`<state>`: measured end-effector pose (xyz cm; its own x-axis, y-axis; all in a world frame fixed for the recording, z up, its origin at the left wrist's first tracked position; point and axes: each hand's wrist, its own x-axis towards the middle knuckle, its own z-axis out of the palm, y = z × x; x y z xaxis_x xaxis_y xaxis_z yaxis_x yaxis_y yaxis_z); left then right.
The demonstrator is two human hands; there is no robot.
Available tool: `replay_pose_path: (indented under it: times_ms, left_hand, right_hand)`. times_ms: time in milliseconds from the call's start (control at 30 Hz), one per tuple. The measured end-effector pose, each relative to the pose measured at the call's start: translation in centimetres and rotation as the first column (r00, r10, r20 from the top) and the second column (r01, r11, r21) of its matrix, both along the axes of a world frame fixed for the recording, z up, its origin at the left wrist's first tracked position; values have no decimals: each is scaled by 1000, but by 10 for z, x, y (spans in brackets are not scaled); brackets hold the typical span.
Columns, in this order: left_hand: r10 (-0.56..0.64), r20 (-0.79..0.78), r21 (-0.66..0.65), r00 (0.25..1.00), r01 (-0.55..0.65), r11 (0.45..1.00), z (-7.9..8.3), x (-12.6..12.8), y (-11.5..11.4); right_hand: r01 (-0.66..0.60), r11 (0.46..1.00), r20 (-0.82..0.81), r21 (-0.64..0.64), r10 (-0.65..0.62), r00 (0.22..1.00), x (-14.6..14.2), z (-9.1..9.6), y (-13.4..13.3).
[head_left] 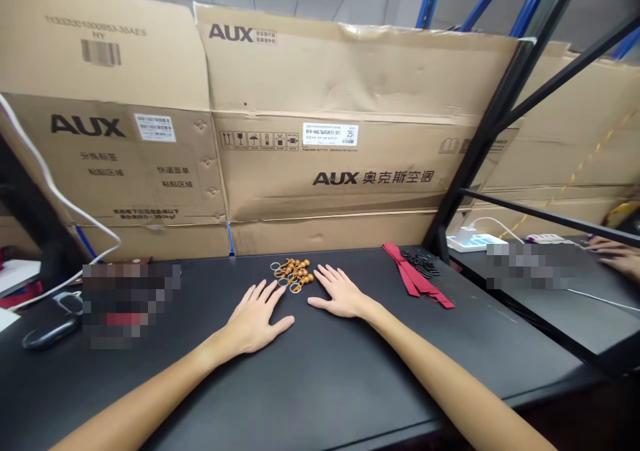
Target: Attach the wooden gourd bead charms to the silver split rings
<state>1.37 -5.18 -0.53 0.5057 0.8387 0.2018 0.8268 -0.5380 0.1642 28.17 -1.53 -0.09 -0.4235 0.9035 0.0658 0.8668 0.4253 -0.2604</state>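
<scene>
My left hand (257,316) lies flat on the black table (320,384), palm down, fingers spread. My right hand (339,292) lies flat beside it, fingers stretched out. Neither holds anything. Just beyond the fingertips of both hands sits a small heap of wooden gourd charms with metal key rings (292,274); my left fingertips nearly touch a ring. To the right of my right hand lie red ribbon strips (416,280) and a pile of small black pieces (423,262).
Flattened AUX cardboard boxes (320,138) form a wall behind the table. A black frame post (480,144) rises at the right. A white power strip (473,240) and another person's hand (617,256) are on the neighbouring table. A dark object (47,331) and white cable (75,211) lie left.
</scene>
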Motion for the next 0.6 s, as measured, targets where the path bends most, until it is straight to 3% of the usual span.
replay_pose_path:
  times_ms: [133,300,467,600]
  left_hand:
    - [-38,30,39,999,37,999,0,0,0]
    - [-26,35,53,999,24,998,0,2,0]
    - [-33,42,54,999,30,998,3,3,3]
    - [-126,67,63,990,121,991,5,2,5]
  right_hand:
    - [24,985,-82,174,-10,997,-6,-4,-2]
    - [14,920,-174,392,59,983,-19,-6,-5]
    - [-68,899,-156,432,148,977,-24,-5,-8]
    - [-93,902,-219,422,200,955,-23,-4,-8]
